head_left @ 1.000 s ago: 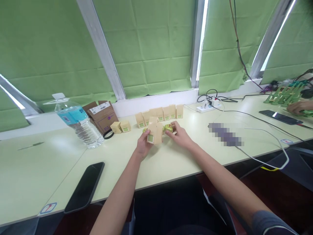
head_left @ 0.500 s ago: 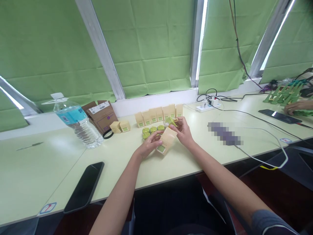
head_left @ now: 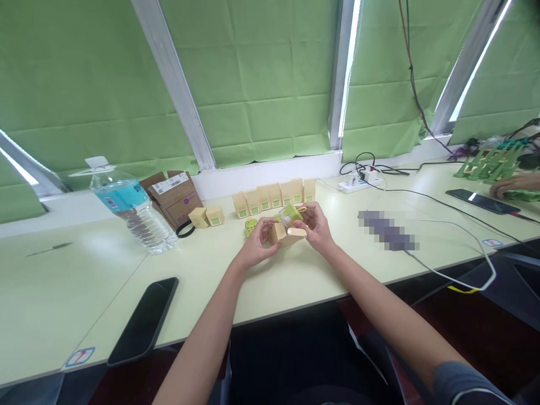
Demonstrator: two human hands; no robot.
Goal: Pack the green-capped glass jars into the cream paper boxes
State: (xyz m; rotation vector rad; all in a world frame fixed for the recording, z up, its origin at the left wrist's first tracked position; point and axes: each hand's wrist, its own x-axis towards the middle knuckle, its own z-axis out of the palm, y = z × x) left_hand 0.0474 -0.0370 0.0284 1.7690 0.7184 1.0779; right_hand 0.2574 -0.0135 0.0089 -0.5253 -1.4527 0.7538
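Note:
My left hand (head_left: 256, 246) is closed around a small tan cardboard box (head_left: 278, 234), which is tilted with a flap standing out to the right. Between the fingers of my right hand (head_left: 315, 227) is a small green-and-clear case (head_left: 291, 214) with a yellow-green loop, just above the box. The right thumb is close to the box's flap; whether it touches I cannot tell. Behind my left hand sit several green cases (head_left: 250, 226), partly hidden by it. A row of upright tan boxes (head_left: 275, 196) with open tops stands farther back.
Two closed tan boxes (head_left: 215, 216) stand beside a brown carton (head_left: 172, 199) and a water bottle (head_left: 133, 208). A black phone (head_left: 145, 318) lies at the front left. To the right are a power strip (head_left: 358, 183), cables and a blurred-out object (head_left: 387, 229). Another person's hand (head_left: 514, 184) shows far right.
The box in my left hand has turned from showing its labelled face to lying tilted, its end toward me. The green case has come down closer over it.

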